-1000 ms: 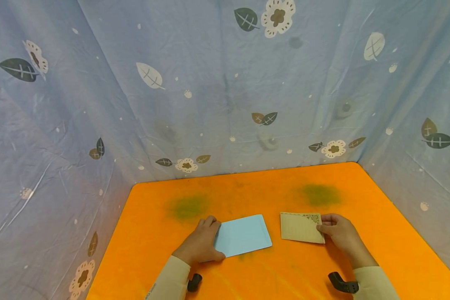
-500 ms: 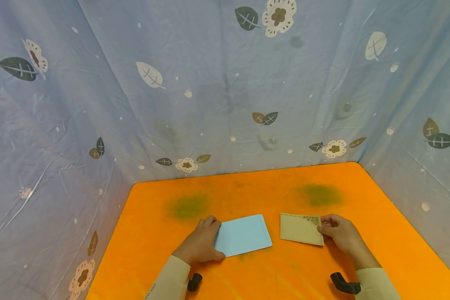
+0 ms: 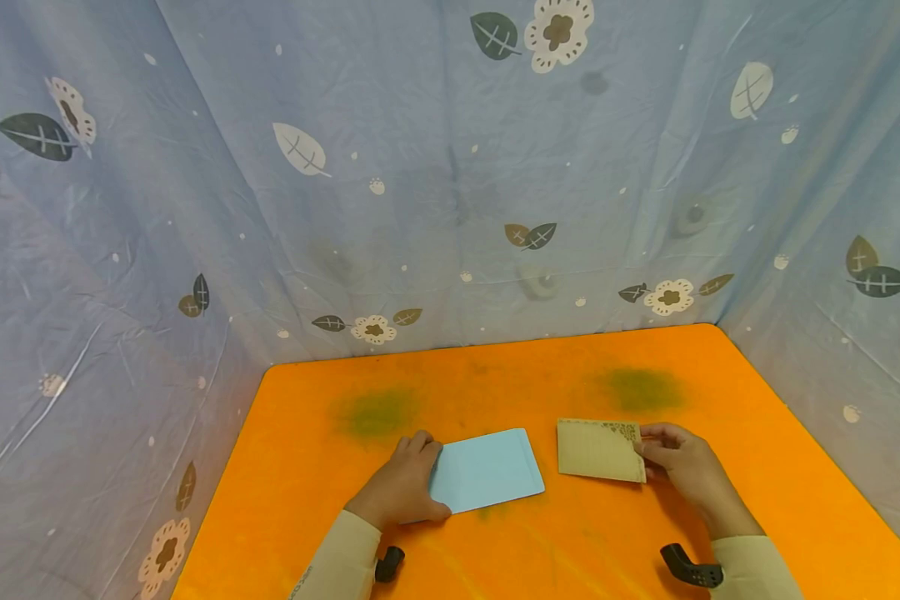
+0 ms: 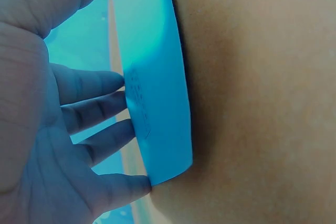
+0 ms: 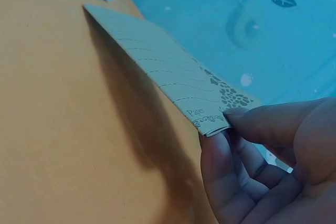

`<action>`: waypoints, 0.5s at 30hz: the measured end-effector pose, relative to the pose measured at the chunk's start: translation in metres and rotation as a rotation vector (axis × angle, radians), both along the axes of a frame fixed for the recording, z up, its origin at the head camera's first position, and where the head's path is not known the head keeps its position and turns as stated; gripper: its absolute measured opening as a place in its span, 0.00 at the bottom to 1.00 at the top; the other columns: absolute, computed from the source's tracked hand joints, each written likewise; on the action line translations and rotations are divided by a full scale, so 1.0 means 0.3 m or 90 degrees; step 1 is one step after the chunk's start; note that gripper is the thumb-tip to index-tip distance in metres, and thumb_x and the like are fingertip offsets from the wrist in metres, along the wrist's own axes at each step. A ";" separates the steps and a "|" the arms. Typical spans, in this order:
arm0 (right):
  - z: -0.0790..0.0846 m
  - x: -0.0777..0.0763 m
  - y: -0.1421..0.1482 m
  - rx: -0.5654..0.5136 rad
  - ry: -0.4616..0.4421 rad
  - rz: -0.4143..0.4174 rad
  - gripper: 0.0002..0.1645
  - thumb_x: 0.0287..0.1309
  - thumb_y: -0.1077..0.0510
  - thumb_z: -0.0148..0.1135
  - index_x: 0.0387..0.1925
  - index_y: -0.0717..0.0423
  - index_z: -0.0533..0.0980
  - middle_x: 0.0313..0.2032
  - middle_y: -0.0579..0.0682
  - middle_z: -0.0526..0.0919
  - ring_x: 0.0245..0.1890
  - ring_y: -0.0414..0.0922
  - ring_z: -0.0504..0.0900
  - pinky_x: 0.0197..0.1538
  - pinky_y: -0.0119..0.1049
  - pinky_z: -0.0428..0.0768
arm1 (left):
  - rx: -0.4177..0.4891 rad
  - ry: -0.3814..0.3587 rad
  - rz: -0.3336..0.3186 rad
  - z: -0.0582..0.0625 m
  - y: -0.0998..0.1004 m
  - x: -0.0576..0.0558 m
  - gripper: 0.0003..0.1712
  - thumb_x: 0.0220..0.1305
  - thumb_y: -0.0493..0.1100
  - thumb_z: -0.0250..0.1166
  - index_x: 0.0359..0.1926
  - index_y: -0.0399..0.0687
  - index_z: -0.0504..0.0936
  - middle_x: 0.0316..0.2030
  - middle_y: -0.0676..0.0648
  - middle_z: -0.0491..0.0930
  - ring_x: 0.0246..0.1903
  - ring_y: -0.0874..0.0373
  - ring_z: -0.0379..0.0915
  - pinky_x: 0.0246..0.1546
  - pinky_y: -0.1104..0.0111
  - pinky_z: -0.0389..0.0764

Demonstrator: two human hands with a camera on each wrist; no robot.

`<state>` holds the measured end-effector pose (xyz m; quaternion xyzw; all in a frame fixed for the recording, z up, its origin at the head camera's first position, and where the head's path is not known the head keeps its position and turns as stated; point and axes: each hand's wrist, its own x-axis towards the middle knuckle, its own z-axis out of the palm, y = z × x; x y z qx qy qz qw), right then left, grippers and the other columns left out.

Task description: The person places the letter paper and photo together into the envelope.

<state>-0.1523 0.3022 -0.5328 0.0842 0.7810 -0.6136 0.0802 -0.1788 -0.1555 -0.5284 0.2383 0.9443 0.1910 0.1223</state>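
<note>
My left hand (image 3: 401, 487) grips the left end of a light blue paper envelope (image 3: 487, 471) on the orange table, thumb at its near edge. In the left wrist view, fingertips (image 4: 128, 127) meet one edge of the envelope (image 4: 160, 93), beside small print. To the right, my right hand (image 3: 686, 471) pinches the right edge of a folded tan sheet of letter paper (image 3: 598, 450) between thumb and fingers. Dashed lines and a dark floral corner show on that letter paper (image 5: 163, 72) in the right wrist view, where it is raised at a slant with a shadow below.
The orange table (image 3: 495, 383) has two dark greenish smudges toward the back. Pale blue curtains (image 3: 420, 208) printed with leaves and flowers enclose its back and sides. A black wrist mount (image 3: 690, 568) sits below each hand.
The right hand's letter paper dips slightly toward me, then rises and shifts a little left and away. My left hand and the envelope stay in place.
</note>
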 end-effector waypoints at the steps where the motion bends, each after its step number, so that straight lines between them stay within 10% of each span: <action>1: 0.000 0.000 0.000 -0.001 0.001 0.001 0.28 0.81 0.59 0.63 0.71 0.74 0.70 0.49 0.56 0.84 0.42 0.50 0.85 0.45 0.41 0.86 | 0.000 0.000 0.000 0.000 0.000 0.000 0.53 0.53 0.57 0.83 0.74 0.37 0.74 0.67 0.44 0.68 0.59 0.48 0.63 0.54 0.57 0.80; 15: -0.016 -0.004 -0.028 -0.035 0.011 -0.012 0.28 0.80 0.57 0.65 0.68 0.73 0.72 0.48 0.54 0.85 0.41 0.48 0.86 0.43 0.41 0.87 | 0.000 0.004 0.000 -0.002 0.001 0.001 0.53 0.53 0.57 0.83 0.74 0.38 0.74 0.66 0.44 0.69 0.58 0.48 0.64 0.54 0.57 0.80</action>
